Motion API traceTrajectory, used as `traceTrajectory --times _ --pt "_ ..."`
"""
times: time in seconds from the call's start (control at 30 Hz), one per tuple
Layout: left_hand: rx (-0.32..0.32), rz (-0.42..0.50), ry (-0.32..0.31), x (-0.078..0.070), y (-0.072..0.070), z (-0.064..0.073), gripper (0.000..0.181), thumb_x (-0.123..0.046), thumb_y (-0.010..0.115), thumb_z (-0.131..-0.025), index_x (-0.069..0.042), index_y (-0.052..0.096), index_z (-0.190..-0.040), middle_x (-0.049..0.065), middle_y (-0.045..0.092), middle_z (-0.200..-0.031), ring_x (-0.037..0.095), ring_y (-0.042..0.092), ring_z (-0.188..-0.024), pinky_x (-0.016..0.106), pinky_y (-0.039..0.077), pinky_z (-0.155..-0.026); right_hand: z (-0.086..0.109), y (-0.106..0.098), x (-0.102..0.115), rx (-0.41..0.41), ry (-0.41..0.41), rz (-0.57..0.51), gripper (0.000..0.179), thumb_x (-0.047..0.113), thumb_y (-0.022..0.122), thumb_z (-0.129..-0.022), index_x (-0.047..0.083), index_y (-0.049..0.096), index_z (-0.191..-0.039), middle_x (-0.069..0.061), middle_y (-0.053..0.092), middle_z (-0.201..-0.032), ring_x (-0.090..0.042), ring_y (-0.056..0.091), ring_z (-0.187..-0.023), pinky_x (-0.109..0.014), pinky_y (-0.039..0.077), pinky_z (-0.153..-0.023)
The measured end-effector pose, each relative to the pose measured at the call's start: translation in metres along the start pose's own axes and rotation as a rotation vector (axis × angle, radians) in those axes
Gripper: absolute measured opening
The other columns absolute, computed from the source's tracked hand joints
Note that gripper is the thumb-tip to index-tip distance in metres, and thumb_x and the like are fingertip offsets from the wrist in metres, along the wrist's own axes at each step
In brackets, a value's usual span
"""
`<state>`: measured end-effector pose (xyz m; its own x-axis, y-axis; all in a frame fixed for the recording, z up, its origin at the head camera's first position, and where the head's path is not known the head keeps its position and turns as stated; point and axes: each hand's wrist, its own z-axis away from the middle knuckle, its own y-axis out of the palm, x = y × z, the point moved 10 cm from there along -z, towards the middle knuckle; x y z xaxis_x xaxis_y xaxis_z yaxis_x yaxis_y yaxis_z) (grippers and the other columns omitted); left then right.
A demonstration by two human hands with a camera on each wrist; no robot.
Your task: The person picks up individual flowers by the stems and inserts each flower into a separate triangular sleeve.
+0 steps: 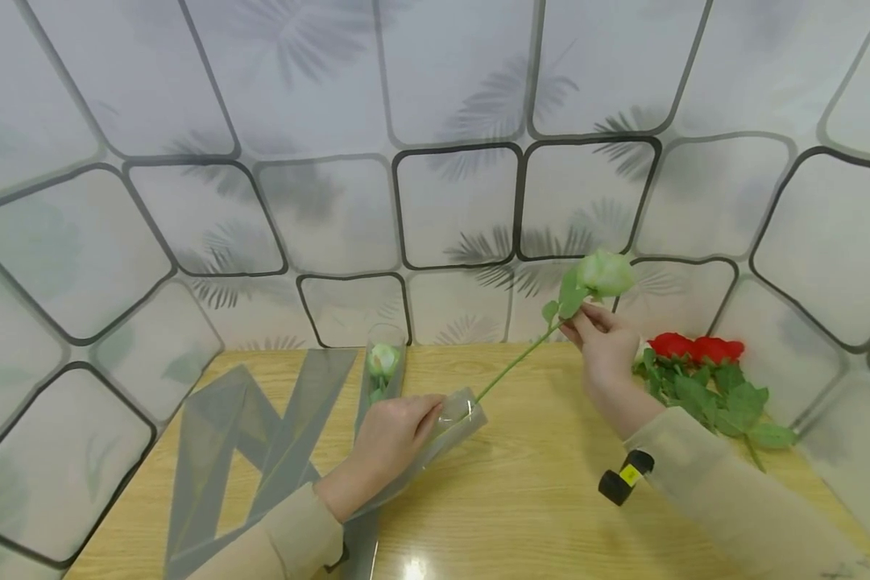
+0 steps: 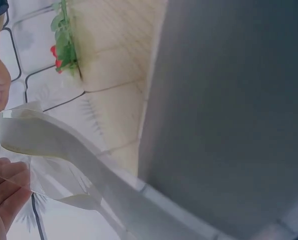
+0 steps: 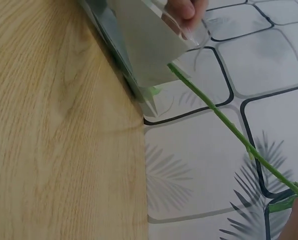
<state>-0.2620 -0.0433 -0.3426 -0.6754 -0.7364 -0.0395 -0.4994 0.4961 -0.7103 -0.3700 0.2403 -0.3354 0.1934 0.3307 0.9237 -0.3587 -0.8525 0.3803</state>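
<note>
In the head view my right hand (image 1: 605, 346) pinches a white-green rose (image 1: 606, 274) by its stem, just under the bloom and leaves. The stem (image 3: 234, 130) slants down to the left, its lower end at the mouth of a clear flower sleeve (image 1: 458, 411). My left hand (image 1: 395, 435) holds that sleeve near its open end, thumb and fingers pinching the film. In the left wrist view the sleeve (image 2: 49, 135) stretches away from the fingers, its mouth spread. Whether the stem tip is inside the film is hard to tell.
Another white rose in a sleeve (image 1: 383, 362) lies at the table's back. Several flat grey-clear sleeves (image 1: 213, 451) overlap on the left. Red roses (image 1: 696, 348) with leaves lie at the right. A patterned curtain (image 1: 457, 209) borders the wooden table (image 1: 522, 499).
</note>
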Motion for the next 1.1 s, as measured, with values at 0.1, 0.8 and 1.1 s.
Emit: traceTrajectory --times 0.1,0.8,1.1 --pt "-0.015 0.002 0.003 0.001 -0.002 -0.002 0.009 -0.011 0.08 -0.094 -0.008 0.082 -0.103 0.003 0.083 -0.087 0.013 0.079 -0.069 0.024 0.062 -0.059 0.007 0.003 0.0 0.008 -0.011 -0.002 0.008 0.001 0.066 -0.103 0.006 0.071 -0.106 0.007 0.073 -0.08 -0.003 0.075 -0.074 -0.016 0.064 -0.077" --pt "-0.022 -0.031 0.005 -0.004 -0.009 -0.013 0.011 -0.012 0.08 -0.095 -0.008 0.082 -0.105 0.003 0.083 -0.088 0.012 0.078 -0.069 0.023 0.061 -0.059 0.024 -0.008 0.006 0.077 -0.031 0.169 0.026 -0.004 0.063 -0.103 -0.012 0.062 -0.127 0.018 0.071 -0.073 0.002 0.073 -0.067 -0.017 0.064 -0.075" --pt "-0.038 -0.018 0.012 -0.009 -0.011 -0.019 0.01 -0.01 0.08 -0.095 -0.007 0.081 -0.104 0.003 0.083 -0.087 0.012 0.078 -0.068 0.023 0.061 -0.058 0.037 -0.005 -0.007 0.15 0.089 0.168 0.028 0.003 0.061 -0.107 -0.006 0.058 -0.132 0.016 0.07 -0.082 0.001 0.075 -0.076 -0.016 0.063 -0.083"
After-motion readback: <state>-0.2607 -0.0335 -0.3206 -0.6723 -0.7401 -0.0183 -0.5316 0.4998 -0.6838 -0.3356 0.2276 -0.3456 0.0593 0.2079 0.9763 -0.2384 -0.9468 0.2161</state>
